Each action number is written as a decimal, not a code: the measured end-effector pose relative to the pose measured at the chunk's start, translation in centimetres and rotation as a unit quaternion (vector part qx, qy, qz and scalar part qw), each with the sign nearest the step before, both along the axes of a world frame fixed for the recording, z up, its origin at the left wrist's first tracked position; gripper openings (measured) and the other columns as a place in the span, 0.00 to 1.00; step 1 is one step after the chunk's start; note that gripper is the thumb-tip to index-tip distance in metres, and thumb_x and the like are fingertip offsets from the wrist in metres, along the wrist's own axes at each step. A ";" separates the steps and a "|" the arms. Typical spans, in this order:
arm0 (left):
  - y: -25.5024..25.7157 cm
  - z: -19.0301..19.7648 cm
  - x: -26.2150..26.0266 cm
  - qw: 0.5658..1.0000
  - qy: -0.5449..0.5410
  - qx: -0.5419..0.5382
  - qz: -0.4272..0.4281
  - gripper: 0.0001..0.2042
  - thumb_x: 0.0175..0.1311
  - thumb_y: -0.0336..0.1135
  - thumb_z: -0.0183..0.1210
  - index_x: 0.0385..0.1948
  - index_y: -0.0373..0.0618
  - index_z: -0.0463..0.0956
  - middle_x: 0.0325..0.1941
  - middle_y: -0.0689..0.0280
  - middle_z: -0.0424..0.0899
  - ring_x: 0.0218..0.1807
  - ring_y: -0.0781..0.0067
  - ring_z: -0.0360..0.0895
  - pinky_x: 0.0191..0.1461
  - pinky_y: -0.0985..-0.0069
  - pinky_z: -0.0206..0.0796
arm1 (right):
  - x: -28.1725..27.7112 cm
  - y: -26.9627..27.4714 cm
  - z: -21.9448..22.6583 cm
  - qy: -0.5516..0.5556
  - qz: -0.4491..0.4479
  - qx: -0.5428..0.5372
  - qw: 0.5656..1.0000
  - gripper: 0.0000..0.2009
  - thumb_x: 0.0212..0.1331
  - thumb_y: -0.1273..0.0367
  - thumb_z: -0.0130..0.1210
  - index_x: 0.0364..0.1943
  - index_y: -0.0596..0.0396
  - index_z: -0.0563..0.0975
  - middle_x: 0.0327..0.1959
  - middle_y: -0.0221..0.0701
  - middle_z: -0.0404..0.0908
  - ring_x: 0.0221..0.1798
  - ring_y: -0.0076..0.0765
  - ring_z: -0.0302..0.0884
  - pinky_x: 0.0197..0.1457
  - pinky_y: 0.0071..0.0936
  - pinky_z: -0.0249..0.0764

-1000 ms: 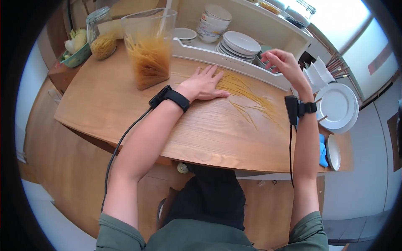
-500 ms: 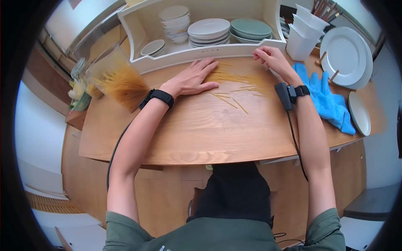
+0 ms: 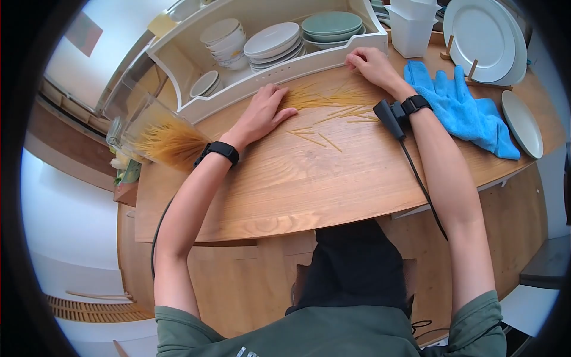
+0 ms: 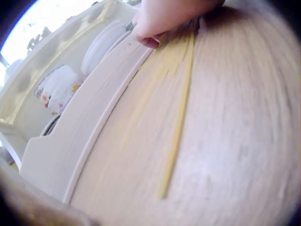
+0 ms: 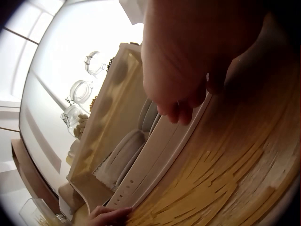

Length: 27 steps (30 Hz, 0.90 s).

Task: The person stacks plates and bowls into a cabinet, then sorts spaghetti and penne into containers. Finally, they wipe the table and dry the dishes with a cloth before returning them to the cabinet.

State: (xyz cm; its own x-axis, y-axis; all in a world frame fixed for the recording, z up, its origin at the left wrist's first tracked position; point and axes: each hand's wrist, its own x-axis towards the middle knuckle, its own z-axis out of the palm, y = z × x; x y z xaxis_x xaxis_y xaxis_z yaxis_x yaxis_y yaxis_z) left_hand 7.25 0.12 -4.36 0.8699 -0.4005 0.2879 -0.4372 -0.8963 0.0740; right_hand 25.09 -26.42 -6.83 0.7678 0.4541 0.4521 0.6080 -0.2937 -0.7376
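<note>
Spaghetti (image 3: 306,99) lies scattered across the counter (image 3: 273,184) between the left hand (image 3: 260,112), fingers together, and right hand (image 3: 373,65), fingers loosely curled; pressing too hard could snap strands.

- Table (image 3: 279,184): wood, smooth, visible grain, slight sheen
- Shelf unit (image 3: 253,83), far side: smooth, pale, looks painted; material unclear
- Upright plate (image 3: 479,41), far right: glossy, ceramic-looking
- Green plate (image 3: 332,22), far: smooth, soft shine
- Glove (image 3: 467,116), right: cloth-like, matt, rough nap
- Tall container (image 3: 140,110), left: clear, glossy, plastic or glass, can't tell
- Strands (image 3: 330,100): dry-looking, mostly matt
- Shirt (image 3: 297,333), near: matt cloth
</note>
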 end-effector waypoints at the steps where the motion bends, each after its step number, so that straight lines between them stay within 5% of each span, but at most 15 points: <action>1: -0.1 0.2 0.0 1.000 -0.017 0.022 -0.013 0.25 0.67 0.45 0.55 0.59 0.36 0.66 0.48 0.51 0.71 0.52 0.52 0.69 0.58 0.65 0.62 | -0.2 0.0 0.2 0.000 0.000 0.001 1.000 0.15 0.63 0.61 0.53 0.35 0.60 0.82 0.29 0.37 0.84 0.33 0.35 0.81 0.41 0.30 0.74; 6: -1.5 0.6 -0.3 0.998 -0.017 0.064 0.021 0.18 0.68 0.45 0.54 0.45 0.37 0.69 0.41 0.53 0.72 0.47 0.51 0.69 0.53 0.63 0.63 | -1.7 -0.7 1.1 -0.028 -0.056 -0.063 0.996 0.15 0.63 0.61 0.52 0.37 0.60 0.82 0.34 0.46 0.83 0.39 0.51 0.81 0.45 0.39 0.74; 10: -2.3 0.0 -0.1 0.995 -0.047 0.068 0.063 0.16 0.69 0.46 0.51 0.37 0.39 0.67 0.38 0.54 0.73 0.45 0.51 0.71 0.49 0.62 0.64 | -1.4 -0.4 1.0 -0.027 -0.059 -0.071 0.995 0.16 0.64 0.61 0.51 0.39 0.60 0.81 0.37 0.47 0.83 0.43 0.53 0.80 0.47 0.41 0.73; 27: -2.7 0.5 -0.4 0.995 0.016 0.024 0.092 0.15 0.72 0.44 0.46 0.35 0.40 0.63 0.34 0.48 0.77 0.40 0.41 0.74 0.40 0.53 0.65 | -1.6 -0.2 0.7 -0.012 -0.045 -0.095 0.994 0.16 0.64 0.59 0.51 0.41 0.59 0.81 0.39 0.47 0.83 0.45 0.55 0.79 0.50 0.42 0.73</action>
State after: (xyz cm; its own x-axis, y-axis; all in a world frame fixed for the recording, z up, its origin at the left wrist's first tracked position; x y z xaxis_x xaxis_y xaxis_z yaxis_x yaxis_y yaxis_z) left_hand 6.86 -2.60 -3.88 0.9378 -0.2470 0.2440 -0.2641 -0.9637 0.0397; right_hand 23.53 -26.64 -6.11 0.7991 0.4628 0.3837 0.5898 -0.4797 -0.6496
